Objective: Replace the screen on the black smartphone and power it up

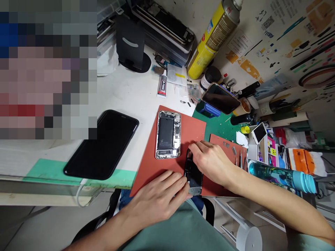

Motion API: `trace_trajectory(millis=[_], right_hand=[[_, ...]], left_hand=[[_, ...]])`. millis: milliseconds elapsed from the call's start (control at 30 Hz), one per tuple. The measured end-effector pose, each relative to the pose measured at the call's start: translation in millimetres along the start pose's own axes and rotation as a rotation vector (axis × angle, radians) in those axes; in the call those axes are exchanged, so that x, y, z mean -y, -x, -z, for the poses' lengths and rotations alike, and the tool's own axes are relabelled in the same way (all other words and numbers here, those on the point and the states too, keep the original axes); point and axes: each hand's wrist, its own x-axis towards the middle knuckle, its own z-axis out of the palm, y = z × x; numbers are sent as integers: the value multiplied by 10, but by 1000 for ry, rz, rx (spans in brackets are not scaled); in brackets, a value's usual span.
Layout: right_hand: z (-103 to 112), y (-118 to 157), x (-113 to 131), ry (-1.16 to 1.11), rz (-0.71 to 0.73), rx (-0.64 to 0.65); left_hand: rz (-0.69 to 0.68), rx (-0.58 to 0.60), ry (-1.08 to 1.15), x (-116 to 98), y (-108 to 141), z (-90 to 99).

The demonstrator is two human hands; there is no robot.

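A detached phone screen lies near the front edge of the red-brown mat, with a grey metallic strip at its near end. My left hand grips its lower left edge, fingers together and the thumb mostly hidden. At the top of the same screen, my right hand is closed in a pinch; whether something small sits between those fingertips is hidden. Just beyond my hands, an opened phone body rests on the mat, showing its black battery and circuit board.
A large black phone or tablet lies left, near a white cable. Right are tweezers and a blue bottle. Behind stand a propped phone, glue tube, yellow spray can and black stand. Another person, blurred, is upper left.
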Motion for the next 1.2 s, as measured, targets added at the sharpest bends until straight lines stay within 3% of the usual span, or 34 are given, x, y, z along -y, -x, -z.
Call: trace_trajectory(millis=[333,500,600,733,867,1200], right_hand=[[-25,37,-110,-220,-59,-43],[39,147,-221,-414,-56,-35],[49,266,-317,-439,-135,-78],[-70,437,-381,-507,-287,-62],[-253,512,-326,-650,-398,-132],[-425,519,-224,-830,-482,-265]], left_hand=[[24,-5,9,1,1,2],[12,0,8,1,18,-10],[19,-2,7,1,37,-25],[31,13,15,0,53,-39],[42,35,40,-6,51,-22],[33,43,69,-12,33,-32]])
